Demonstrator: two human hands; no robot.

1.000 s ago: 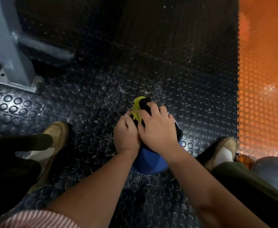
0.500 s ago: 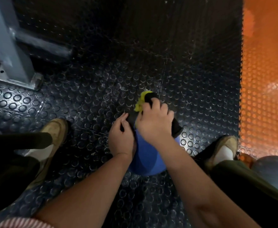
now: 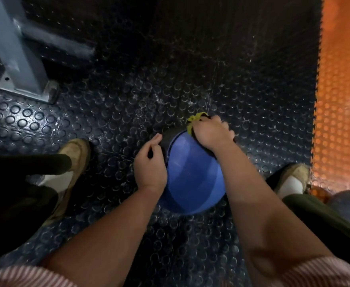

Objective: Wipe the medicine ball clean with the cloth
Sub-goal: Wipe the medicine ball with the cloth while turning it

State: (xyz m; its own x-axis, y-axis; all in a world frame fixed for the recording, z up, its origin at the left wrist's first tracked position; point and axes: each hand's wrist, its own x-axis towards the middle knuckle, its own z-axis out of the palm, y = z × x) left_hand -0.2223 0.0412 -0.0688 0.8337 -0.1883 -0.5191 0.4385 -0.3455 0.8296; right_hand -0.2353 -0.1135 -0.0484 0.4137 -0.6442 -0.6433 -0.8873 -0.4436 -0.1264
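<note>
I'm bunching the cloth [image 3: 192, 120] in my right hand [image 3: 211, 135] on the far top of the medicine ball [image 3: 192, 175], sitting on the floor [image 3: 108, 112]; left hand [image 3: 151, 162], loosely curled, seemingly empty, is bracing its side for firm strokes.

smooth blue ball [image 3: 192, 175], studded rubber floor [image 3: 128, 104]

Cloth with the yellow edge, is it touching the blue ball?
Touching. The head view shows the right hand pressing the cloth onto the far side of the medicine ball, with no gap between them.
</note>
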